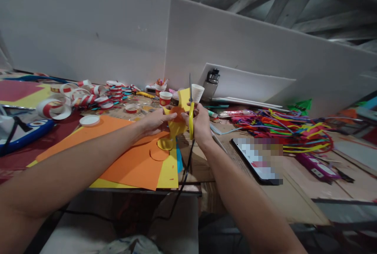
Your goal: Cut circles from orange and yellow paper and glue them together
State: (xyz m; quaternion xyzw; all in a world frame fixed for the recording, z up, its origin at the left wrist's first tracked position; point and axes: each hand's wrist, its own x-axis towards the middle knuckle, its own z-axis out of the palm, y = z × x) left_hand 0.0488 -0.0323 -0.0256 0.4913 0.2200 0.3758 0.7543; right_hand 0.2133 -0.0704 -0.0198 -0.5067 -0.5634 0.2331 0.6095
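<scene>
Over the work table, my left hand (156, 121) pinches a small yellow paper cutout (184, 97) with an orange piece (177, 115) lying against it. My right hand (200, 122) is closed round yellow-handled scissors (191, 122), their blades pointing up and away from me beside the yellow paper. The right fingertips also come close to the orange piece; whether they touch it I cannot tell. Below the hands lie orange paper sheets (129, 159) on top of yellow sheets (173, 177), with a loose yellow round piece (165, 144) and an orange round piece (159, 152).
Red-and-white paper rings (54, 108) and scraps cover the left back. Paper cups (197, 92), a dark-capped bottle (211, 83) and white boards stand at the back. A phone (256, 161) and bundled pipe cleaners (282, 128) lie right. A black cable (186, 171) hangs over the front edge.
</scene>
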